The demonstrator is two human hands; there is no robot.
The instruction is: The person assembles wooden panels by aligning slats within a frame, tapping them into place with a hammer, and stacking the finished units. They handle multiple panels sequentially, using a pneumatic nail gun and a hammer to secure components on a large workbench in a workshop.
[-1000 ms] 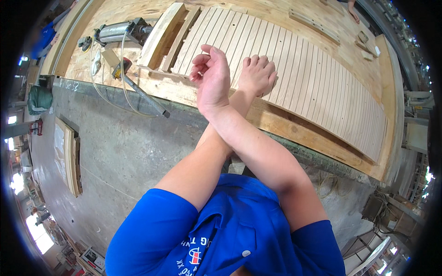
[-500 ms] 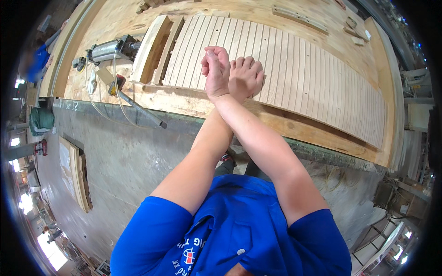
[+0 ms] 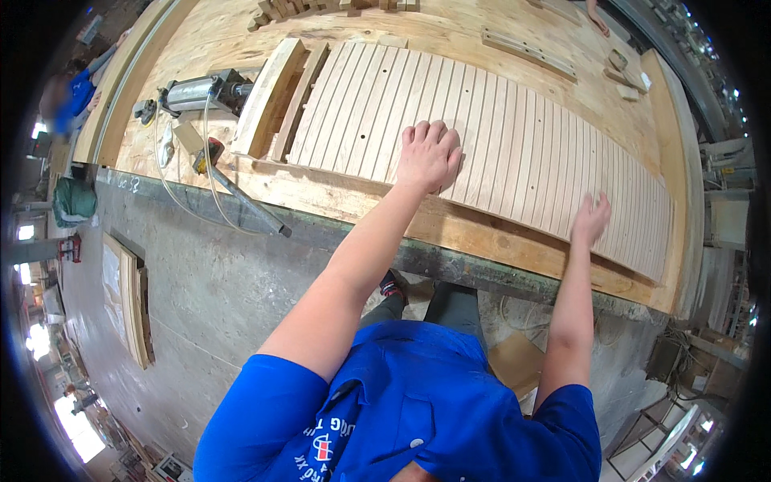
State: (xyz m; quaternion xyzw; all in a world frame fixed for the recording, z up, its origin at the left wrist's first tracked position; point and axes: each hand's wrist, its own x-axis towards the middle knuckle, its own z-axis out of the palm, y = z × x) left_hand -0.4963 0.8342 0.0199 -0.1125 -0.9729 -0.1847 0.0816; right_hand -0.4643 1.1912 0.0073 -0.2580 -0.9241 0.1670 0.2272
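Observation:
A long panel of narrow pale wooden slats (image 3: 490,136) lies across the workbench, with several small dark holes in its face. My left hand (image 3: 430,155) rests palm down on it near its front edge, fingers stretched out and slightly apart. Farther right, my right hand (image 3: 591,221) is over the panel's front part, slightly blurred. Its fingers look loosely extended and apart, with nothing seen in them. I cannot tell whether it touches the slats. Beside the panel's left end are a thick wooden block (image 3: 270,96) and a thinner wooden bar (image 3: 302,103).
A metal cylinder (image 3: 193,94) with pale hoses lies left of the block, near a dark rod-like tool (image 3: 249,205). A holed wooden strip (image 3: 530,54) and small offcuts (image 3: 622,76) lie behind the panel. A wooden rail (image 3: 671,161) borders the right. Another person's blue sleeve (image 3: 80,96) shows far left.
My right hand has uncrossed from over my left arm and moved far right, its curled fingers loosening. My left hand stays on the panel. The view has shifted slightly.

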